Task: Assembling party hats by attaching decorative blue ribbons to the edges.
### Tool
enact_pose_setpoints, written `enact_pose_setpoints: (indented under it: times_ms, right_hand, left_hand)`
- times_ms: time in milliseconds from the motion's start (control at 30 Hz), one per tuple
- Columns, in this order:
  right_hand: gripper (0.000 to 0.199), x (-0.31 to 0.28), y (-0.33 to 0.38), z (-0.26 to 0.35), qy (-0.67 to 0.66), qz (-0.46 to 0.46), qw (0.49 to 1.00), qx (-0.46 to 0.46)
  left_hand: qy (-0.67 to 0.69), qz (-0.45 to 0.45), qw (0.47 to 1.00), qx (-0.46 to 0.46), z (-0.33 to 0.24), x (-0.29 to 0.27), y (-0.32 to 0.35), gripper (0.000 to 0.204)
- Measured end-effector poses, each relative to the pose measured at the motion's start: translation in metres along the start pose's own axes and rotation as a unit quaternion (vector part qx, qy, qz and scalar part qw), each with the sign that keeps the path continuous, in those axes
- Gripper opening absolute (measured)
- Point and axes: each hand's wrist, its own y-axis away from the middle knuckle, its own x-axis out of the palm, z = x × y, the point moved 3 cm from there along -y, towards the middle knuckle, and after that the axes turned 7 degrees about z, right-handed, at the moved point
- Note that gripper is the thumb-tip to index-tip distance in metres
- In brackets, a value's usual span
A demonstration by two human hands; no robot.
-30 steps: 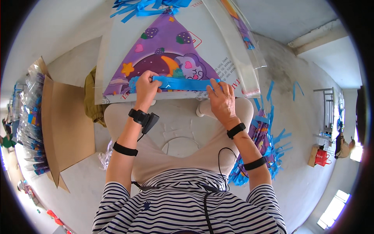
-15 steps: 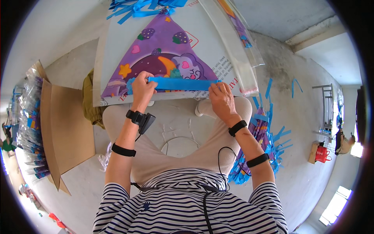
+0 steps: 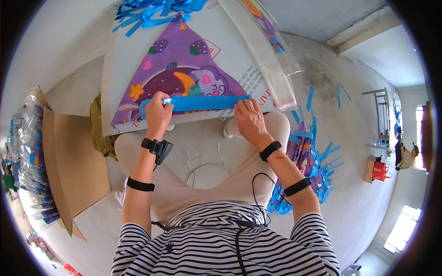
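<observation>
A purple triangular kite (image 3: 179, 73), printed with a cartoon animal, moon, stars and berries, lies flat on a white printed board (image 3: 237, 55) in front of me. Along its near edge a flat blue strip (image 3: 202, 103) is stretched from side to side. My left hand (image 3: 158, 113) pinches the strip towards its left end, with bunched blue material beside the fingers. At the other end my right hand (image 3: 251, 119) has its fingers closed over the strip, knuckles up. Blue streamers (image 3: 159, 13) are heaped at the kite's far tip.
Clear plastic sleeves (image 3: 260, 50) lie along the board's right side. Folded kites with blue tails (image 3: 301, 152) are on the floor at right. To the left stand an open cardboard box (image 3: 76, 158), packed kites (image 3: 34, 161) and olive cloth (image 3: 102, 126). A red bag (image 3: 381, 171) is far right.
The whole view has shifted, so the board, kite and hands appear slightly further left. Both hands keep their hold on the blue strip, which lies nearly the same along the kite's edge.
</observation>
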Motion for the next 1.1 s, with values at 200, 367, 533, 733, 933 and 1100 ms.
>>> enact_pose_setpoints:
  times_ms: [200,367,533,733,933,1100]
  right_hand:
    - [0.038,-0.002,0.001,-0.003,-0.034,0.01,0.999,0.007]
    - [0.037,-0.001,0.005,-0.007,-0.004,0.027,0.999,0.035]
    - [0.039,-0.001,0.0,-0.001,-0.018,0.041,0.998,0.034]
    - [0.043,0.004,0.002,-0.004,-0.01,0.05,0.998,0.034]
    - [0.034,-0.003,-0.001,0.0,-0.023,0.039,0.999,0.026]
    - [0.036,-0.003,-0.002,0.002,-0.037,0.037,0.998,0.022]
  left_hand:
    - [-0.1,-0.044,0.992,0.069,-0.003,-0.004,-0.002,0.018]
    - [-0.012,0.014,1.0,0.009,-0.009,-0.004,-0.002,0.019]
    - [-0.016,0.009,1.0,-0.012,-0.002,-0.017,-0.003,0.019]
    - [0.002,0.002,1.0,-0.023,0.002,-0.027,-0.006,0.017]
    - [-0.092,-0.025,0.995,-0.025,0.009,-0.024,-0.006,0.021]
    - [-0.158,-0.027,0.986,-0.042,0.019,-0.02,-0.006,0.027]
